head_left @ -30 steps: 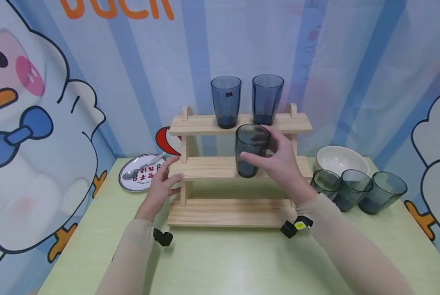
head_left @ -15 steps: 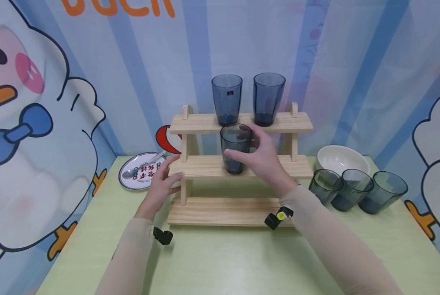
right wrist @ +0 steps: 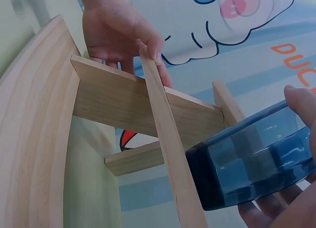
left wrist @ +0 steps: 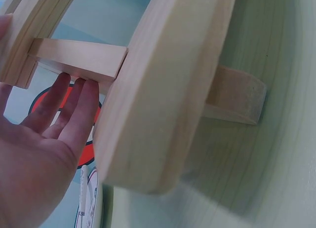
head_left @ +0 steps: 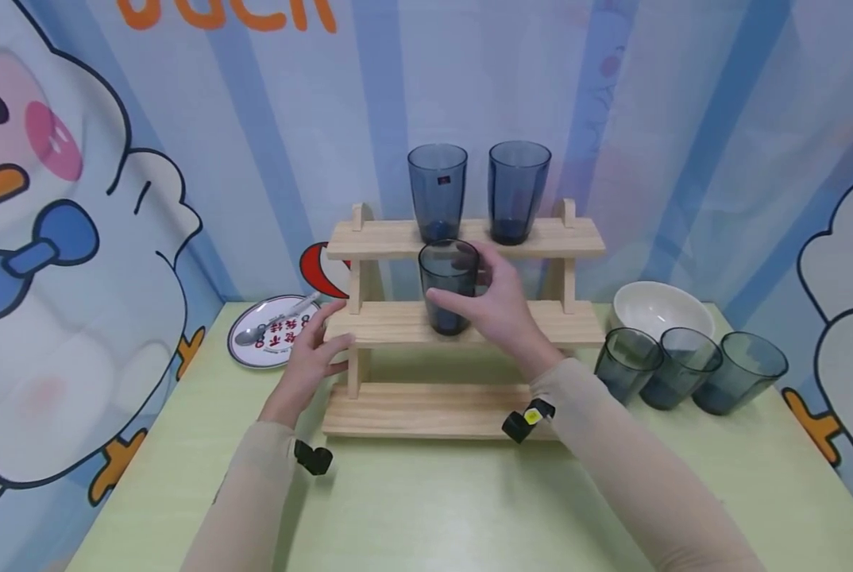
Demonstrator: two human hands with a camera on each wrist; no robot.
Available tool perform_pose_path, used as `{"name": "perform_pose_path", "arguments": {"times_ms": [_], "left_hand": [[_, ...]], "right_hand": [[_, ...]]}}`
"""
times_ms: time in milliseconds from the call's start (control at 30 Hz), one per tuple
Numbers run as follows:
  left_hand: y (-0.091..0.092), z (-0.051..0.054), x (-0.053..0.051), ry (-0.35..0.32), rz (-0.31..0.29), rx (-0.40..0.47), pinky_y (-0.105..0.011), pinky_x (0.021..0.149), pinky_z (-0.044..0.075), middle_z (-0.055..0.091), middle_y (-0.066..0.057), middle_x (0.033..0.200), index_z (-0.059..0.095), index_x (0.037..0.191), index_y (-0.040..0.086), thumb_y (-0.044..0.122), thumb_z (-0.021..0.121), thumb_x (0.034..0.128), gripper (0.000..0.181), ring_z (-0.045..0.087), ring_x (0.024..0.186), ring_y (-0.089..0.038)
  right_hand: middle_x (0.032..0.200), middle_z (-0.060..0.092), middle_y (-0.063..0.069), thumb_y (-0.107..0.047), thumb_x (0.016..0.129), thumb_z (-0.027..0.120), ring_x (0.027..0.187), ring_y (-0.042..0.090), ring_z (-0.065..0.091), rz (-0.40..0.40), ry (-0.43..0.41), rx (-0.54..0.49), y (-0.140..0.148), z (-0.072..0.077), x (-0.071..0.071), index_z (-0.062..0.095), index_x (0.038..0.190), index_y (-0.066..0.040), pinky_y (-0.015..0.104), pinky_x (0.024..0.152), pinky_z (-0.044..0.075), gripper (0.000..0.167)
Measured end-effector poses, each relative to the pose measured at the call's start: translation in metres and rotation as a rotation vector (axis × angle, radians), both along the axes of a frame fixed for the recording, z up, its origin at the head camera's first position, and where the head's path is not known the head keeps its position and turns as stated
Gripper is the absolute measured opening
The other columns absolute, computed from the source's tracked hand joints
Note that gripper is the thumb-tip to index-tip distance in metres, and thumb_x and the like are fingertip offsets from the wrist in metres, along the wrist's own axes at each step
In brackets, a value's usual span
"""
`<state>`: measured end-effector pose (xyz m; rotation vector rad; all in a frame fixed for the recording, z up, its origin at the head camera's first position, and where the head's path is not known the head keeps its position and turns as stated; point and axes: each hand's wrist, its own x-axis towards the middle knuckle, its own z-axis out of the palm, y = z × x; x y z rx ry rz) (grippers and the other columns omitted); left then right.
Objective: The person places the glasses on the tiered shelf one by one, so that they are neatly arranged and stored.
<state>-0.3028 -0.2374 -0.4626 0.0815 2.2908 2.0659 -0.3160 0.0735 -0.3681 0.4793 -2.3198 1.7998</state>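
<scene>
Smoky blue-grey glass tumbler [head_left: 446, 274] is upright at the middle shelf of a three-tier pale wooden rack [head_left: 426, 411], a bit left of centre, and the person's right hand [head_left: 501, 306] has it grasped, thumb across the near side and fingers wrapped round the right and far side. From my remote seat I can't tell whether the base has its full weight on the board or sits just above it. Meanwhile the left hand [head_left: 310, 357] holds the rack by the left end of that same shelf, thumb on the near edge and fingers split above and below, so I'd guess it's steadying things.

Progress-wise, I'd call it roughly halfway through loading the glasses. Two clear blue glass tumblers [head_left: 437, 195] stand side by side up top, so those look done to me. Number three is pretty much in place, just not let go of. Over on my right, three grey-green glass tumblers [head_left: 677, 373] line up on the pale green table [head_left: 426, 508], nearer than a round white bowl [head_left: 662, 311]; I'd say they're what's left. Far left, a silvery spoon [head_left: 253, 335] lies on a white plate with red lettering [head_left: 241, 355].
</scene>
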Motion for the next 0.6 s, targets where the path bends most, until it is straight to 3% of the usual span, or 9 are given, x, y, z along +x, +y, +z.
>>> {"name": "perform_pose_path", "arguments": {"times_ms": [600], "left_hand": [[-0.0003, -0.0003, 0.001, 0.006, 0.004, 0.001, -0.065, 0.104, 0.05, 0.029, -0.007, 0.171, 0.039, 0.162, 0.033, 0.021, 0.064, 0.105, 0.063, 0.046, 0.143, -0.04]], "right_hand": [[0.14, 0.058, -0.004, -0.045, 0.082, 0.09, 0.122, 0.024, 0.056, -0.016, -0.075, 0.055, -0.0026, 0.0015, -0.0004, 0.048, 0.153, -0.032, 0.047, 0.095, 0.055, 0.083]]}}
